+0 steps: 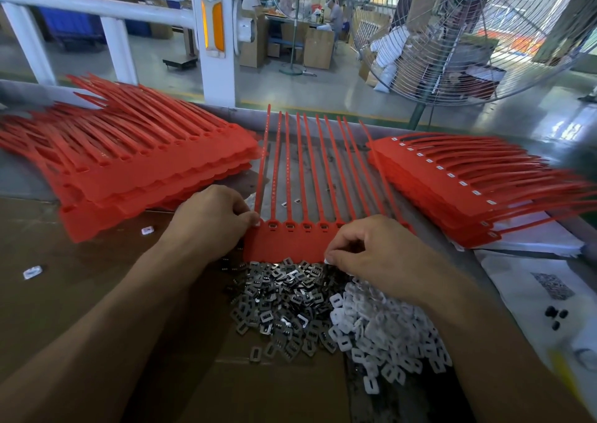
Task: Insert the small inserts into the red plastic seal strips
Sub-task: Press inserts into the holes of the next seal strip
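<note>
A red sheet of joined seal strips lies flat in front of me, its long tails pointing away. Several sockets along its head row hold dark metal inserts. My left hand pinches the sheet's top left corner with thumb and fingers. My right hand covers the sheet's right part with curled fingers and pinches a small white insert at its fingertips. Below the sheet lie a pile of dark metal inserts and a pile of white plastic inserts.
A thick stack of red seal sheets lies at the left. Another stack, with white inserts in its sockets, lies at the right. Stray inserts sit on the brown cardboard. A big fan stands behind the table. Papers lie at the right.
</note>
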Demonstrator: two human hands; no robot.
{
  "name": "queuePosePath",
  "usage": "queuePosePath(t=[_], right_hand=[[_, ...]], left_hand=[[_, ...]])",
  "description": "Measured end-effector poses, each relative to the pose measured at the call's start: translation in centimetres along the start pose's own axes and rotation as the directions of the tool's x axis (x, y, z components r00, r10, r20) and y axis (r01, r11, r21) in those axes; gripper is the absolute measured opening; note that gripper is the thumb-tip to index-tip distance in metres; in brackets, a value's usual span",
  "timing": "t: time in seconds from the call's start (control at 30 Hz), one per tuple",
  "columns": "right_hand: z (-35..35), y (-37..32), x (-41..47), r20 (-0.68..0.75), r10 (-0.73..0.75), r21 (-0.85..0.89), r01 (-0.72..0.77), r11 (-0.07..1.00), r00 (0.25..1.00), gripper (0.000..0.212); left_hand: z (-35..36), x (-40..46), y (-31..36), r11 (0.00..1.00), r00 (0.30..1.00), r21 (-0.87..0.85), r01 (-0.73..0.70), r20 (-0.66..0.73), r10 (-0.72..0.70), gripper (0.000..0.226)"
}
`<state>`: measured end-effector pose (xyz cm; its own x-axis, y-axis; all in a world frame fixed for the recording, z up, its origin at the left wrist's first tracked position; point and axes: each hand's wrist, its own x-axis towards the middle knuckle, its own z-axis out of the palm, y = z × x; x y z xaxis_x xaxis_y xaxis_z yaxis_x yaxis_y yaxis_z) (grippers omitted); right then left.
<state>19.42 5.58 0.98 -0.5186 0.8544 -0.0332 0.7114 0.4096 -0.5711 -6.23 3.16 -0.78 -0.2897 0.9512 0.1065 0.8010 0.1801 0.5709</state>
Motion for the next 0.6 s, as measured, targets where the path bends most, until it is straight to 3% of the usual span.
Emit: queuePosePath(t=[0.17,0.3,0.43,0.6], right_hand=[[0.1,0.0,-0.1,-0.163,0.039,0.191,-0.007,0.981,0.986,0.010],[0.3,-0.1,0.0,-0.227,0.089,0.386,0.006,0.922,0.970,0.010],[0.4,-0.1,0.3,-0.189,0.150,0.483,-0.041,0.874,0.970,0.010],[0.6,0.2,0.7,-0.129,0.167,0.551,-0.069,0.832,0.977,0.009]], left_hand=[[0.1,-0.4,0.1,0.989,0.993,0.141,-0.044,-0.106,0.059,0.024],[0.4,-0.6,0.8,0.986,0.959,-0.015,-0.169,-0.233,0.160,0.011],[1.0,-1.6,2.7,0.894,0.919,-0.237,-0.381,-0.206,0.337,0.006],[1.7,-2.6,3.9,0.768,0.787,-0.175,-0.617,-0.143,0.600,0.023]])
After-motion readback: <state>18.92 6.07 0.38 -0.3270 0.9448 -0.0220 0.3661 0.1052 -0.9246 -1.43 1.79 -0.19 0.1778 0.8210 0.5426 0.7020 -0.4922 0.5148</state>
